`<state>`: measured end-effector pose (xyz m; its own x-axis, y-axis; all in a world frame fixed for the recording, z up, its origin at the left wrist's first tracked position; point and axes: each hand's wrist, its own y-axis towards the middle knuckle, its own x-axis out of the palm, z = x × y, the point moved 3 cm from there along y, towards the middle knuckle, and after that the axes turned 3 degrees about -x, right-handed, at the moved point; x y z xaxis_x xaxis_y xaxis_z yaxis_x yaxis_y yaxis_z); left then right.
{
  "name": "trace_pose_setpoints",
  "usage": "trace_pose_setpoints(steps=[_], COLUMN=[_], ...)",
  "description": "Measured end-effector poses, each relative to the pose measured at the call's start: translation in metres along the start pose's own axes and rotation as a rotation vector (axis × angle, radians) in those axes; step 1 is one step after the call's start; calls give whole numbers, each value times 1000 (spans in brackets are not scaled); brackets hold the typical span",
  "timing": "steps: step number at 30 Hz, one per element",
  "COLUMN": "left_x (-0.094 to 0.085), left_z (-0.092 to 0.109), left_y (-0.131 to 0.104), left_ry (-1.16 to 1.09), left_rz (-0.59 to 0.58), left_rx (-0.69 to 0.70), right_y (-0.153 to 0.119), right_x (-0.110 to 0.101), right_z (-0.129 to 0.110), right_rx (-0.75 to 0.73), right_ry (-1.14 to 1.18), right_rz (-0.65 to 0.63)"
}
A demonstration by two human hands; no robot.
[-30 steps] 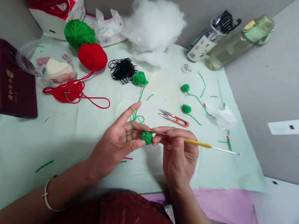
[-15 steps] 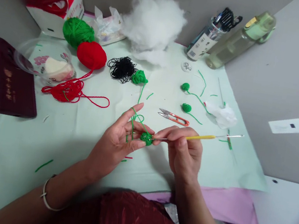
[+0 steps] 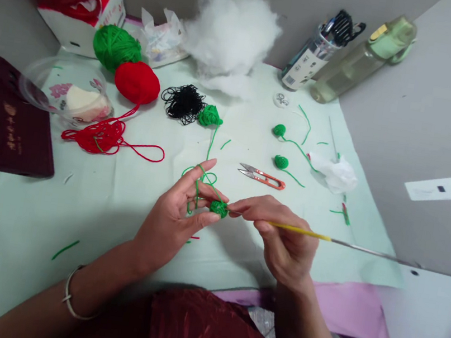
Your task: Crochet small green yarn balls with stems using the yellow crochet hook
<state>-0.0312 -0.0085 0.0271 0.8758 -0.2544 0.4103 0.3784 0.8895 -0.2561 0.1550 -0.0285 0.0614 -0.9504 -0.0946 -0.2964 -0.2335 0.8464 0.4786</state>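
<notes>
Between the thumb and fingers of my left hand (image 3: 174, 215) is a small green crocheted piece (image 3: 218, 208). Green yarn (image 3: 211, 141) runs from a little green yarn ball (image 3: 209, 116) over my raised left index finger and down to the piece. My right hand (image 3: 285, 240) grips a crochet hook (image 3: 304, 232) with a yellow handle. Its thin tip meets the right side of the green piece; whether it passes through a stitch is hard to see. Orange thread snips (image 3: 262, 177) lie just beyond my hands.
Two green crocheted balls (image 3: 281, 162) with yarn tails lie right of centre. White stuffing (image 3: 232, 40), a pen holder (image 3: 309, 60) and a bottle (image 3: 363, 59) stand at the back. Red yarn (image 3: 99, 136), black cord (image 3: 183, 103) and a plastic tub (image 3: 65, 88) are at left.
My right hand has shifted slightly right and the hook has swung, its rear end now reaching farther right and lower. The left hand still pinches the green piece.
</notes>
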Motion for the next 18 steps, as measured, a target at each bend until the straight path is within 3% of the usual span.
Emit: trace_pose_setpoints(steps=[6,12,18], left_x=[-1,1,0], left_z=[-2,4,5], left_y=[-3,-1,-1], left_ry=[11,-28,-40], left_rz=[56,-67,-109], left_rx=[-27,5,23], right_y=[-5,0,2], right_x=[7,7,8], right_z=[-3,7,10], right_rx=[-131,102,124], right_ry=[-129,177,214], right_rz=[31,241,241])
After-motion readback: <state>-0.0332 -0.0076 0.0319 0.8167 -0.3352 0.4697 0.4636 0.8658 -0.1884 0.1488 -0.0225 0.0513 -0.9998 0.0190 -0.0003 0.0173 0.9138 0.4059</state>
